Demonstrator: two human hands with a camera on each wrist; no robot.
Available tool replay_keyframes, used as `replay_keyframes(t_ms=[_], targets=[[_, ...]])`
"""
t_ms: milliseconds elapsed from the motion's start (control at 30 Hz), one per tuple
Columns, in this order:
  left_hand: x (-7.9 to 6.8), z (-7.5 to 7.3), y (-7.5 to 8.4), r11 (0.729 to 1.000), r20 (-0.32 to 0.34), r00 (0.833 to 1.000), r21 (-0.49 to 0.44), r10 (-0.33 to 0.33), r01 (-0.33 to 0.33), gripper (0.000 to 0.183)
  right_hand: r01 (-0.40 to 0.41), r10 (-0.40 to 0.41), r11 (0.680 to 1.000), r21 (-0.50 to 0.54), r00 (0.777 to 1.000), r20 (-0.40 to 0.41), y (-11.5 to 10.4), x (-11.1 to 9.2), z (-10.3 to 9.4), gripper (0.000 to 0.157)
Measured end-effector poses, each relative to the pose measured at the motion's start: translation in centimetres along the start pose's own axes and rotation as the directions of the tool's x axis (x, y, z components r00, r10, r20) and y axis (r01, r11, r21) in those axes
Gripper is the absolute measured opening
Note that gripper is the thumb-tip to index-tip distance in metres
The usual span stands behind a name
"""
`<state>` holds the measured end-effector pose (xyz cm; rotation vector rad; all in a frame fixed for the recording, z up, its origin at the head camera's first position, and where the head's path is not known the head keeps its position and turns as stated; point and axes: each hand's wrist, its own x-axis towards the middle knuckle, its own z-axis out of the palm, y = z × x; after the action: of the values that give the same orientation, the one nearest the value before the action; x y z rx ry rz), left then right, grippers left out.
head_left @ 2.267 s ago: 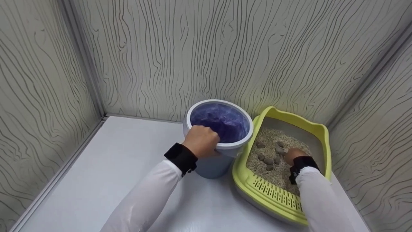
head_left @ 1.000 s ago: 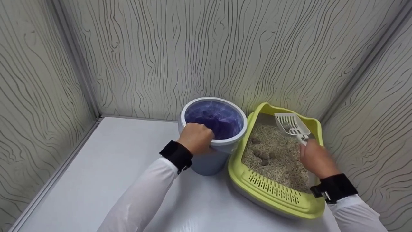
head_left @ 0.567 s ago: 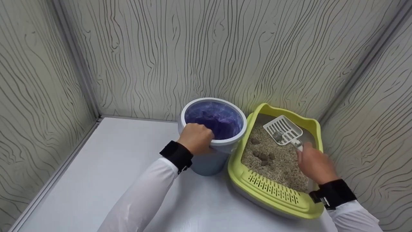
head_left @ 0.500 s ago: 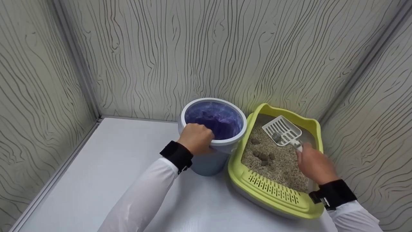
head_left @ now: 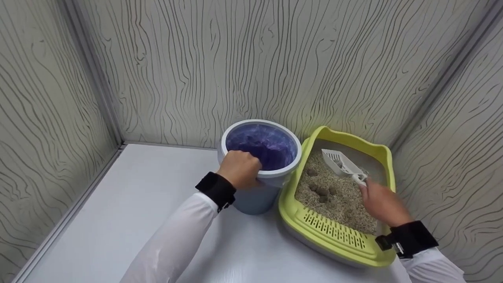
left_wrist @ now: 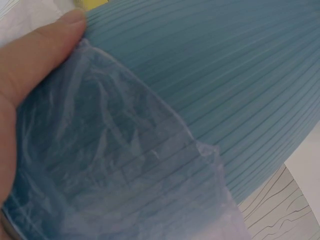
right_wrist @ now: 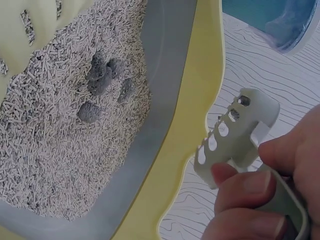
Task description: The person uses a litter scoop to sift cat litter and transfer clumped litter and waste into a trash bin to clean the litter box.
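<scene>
My left hand (head_left: 239, 169) grips the near rim of a blue-grey trash bin (head_left: 255, 202), fingers curled over the edge. In the left wrist view, the thumb (left_wrist: 47, 52) lies along the bin's ribbed side over a translucent bag edge (left_wrist: 125, 130); a purple bag (head_left: 271, 143) lines the inside. My right hand (head_left: 385, 202) holds a white slotted litter scoop (head_left: 344, 165) by its handle, raised over the litter box (head_left: 286, 208). One grey clump (head_left: 338, 162) sits in the scoop, which is tilted. Several more clumps (head_left: 322, 191) lie on the pellet litter (head_left: 349, 208).
The yellow-rimmed box stands close against the bin's right side, with a perforated step (head_left: 334, 232) at its front. Wood-grain panels (head_left: 188, 70) enclose the white table (head_left: 157, 184) at the back and both sides.
My right hand has lifted the scoop out of the litter, up and to the right, with a clump in it; the scoop has since tilted. My left hand stays at the bin rim.
</scene>
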<state>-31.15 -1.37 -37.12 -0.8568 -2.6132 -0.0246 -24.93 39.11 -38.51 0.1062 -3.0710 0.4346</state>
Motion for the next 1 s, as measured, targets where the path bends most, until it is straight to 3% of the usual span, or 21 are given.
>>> replay_keyframes(t_ms=[233,500,1000], targets=[[0.16,-0.06,0.07,1.000,-0.002,1.000,0.004,0.005,-0.005,0.053,-0.019,0.021,0.999,-0.047,0.999,0.043,-0.04,-0.23,0.17,0.033],[0.14,-0.16,0.29,1.000,0.007,1.000,0.027,0.006,-0.006,0.056,-0.070,0.069,0.993,-0.091,0.997,-0.018,0.24,-0.58,0.45,0.031],[0.07,-0.20,0.05,1.000,0.024,1.000,0.004,-0.002,0.002,0.051,-0.065,0.058,0.992,-0.109,0.996,-0.068,0.22,-0.28,0.89,0.029]])
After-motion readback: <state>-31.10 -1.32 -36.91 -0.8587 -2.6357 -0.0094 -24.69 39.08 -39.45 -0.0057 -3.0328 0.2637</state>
